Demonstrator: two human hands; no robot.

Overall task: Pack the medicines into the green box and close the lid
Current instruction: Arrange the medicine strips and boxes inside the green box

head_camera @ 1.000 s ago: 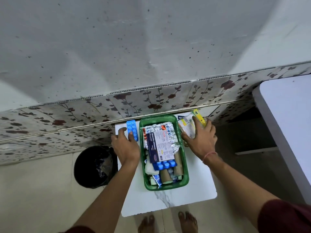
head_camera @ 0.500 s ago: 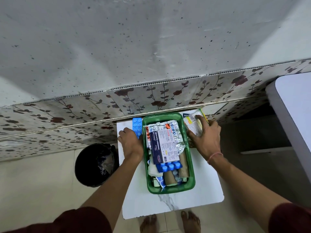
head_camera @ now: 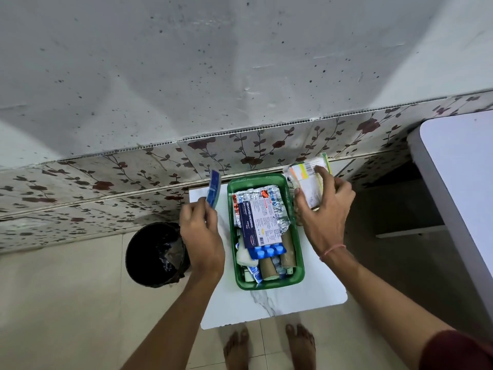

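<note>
Open green box (head_camera: 298, 276) at centre of the bench (head_camera: 293, 300), already nearly full; left hand (head_camera: 201, 233) pinches a light, stiff blue blister strip (head_camera: 214, 189) at 9 o'clock, right hand (head_camera: 324, 212) clasps thin, crushable cartons (head_camera: 309, 180) at 2 o'clock, best held by their edges.

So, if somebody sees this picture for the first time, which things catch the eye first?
Probably the green box in the middle of the small white table, already crowded with medicine packets. Next, the two hands beside it: the left hand lifts a blue blister strip, the right hand holds a bundle of packets. A black bin stands on the floor to the left.
</note>
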